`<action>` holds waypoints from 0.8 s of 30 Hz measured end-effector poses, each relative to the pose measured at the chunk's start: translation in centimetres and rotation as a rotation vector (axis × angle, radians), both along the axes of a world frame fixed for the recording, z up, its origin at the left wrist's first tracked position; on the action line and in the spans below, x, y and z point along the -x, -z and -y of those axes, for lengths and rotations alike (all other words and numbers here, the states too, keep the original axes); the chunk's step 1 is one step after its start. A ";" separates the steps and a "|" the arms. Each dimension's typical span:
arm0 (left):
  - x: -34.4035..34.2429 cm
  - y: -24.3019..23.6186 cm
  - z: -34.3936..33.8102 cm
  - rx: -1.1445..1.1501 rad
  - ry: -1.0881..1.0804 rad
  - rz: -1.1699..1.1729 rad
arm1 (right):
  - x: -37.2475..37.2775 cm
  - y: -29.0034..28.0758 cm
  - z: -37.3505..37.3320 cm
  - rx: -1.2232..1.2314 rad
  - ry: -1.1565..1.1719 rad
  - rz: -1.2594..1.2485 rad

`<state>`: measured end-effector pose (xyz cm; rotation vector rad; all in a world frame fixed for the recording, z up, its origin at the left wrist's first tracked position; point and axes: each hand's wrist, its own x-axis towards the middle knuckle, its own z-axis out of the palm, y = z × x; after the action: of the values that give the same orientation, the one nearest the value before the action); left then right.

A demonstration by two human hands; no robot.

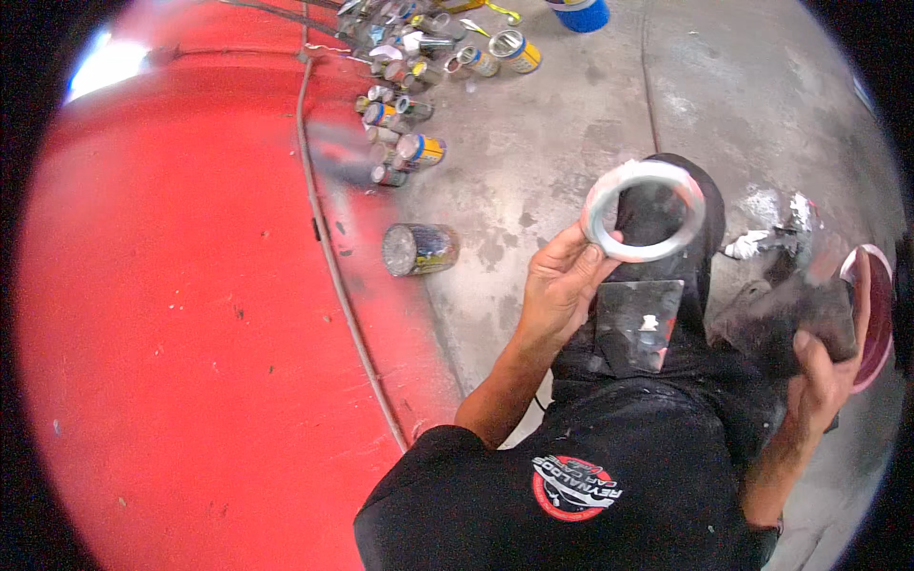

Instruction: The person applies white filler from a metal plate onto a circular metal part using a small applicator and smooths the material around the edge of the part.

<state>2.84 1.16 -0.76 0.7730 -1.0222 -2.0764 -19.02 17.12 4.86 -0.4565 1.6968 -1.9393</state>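
My left hand (566,285) pinches the lower edge of a ring (698,202) between thumb and fingers. The ring is flat and round, whitish grey with faint reddish patches, and is held tilted above my dark-clad leg. At the right, my right hand (826,376) grips a dark grey sheet (795,319) that looks like sandpaper; its far part is blurred. A dark square plate (624,309) with a small white blob on it rests on my lap. Just beyond my right hand is a round pinkish container (878,352), partly hidden by that hand.
A large red painted surface (181,314) fills the left, with a thin hose or cable (333,249) along its edge. A paint-stained can (419,249) lies on the concrete floor (533,124). Several cans (419,150) crowd the far left, and a blue bucket (583,15) stands at the back.
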 end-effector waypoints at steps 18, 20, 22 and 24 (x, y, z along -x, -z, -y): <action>0.5 0.1 0.1 -0.234 0.088 -0.107 | -2.1 -1.3 -1.5 -0.281 -0.320 -0.245; 0.5 0.3 -0.1 -0.248 0.111 -0.108 | -2.1 -1.6 -1.5 -0.274 -0.312 -0.245; 0.4 0.2 0.0 -0.234 0.141 -0.109 | -2.1 -1.7 -1.4 -0.258 -0.303 -0.235; 0.6 0.0 0.0 -0.235 0.141 -0.096 | -2.1 -1.8 -1.4 -0.234 -0.290 -0.220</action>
<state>2.23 1.16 -0.73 0.7245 -0.8097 -2.3611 -16.91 18.54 6.68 -0.8005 1.8482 -1.5087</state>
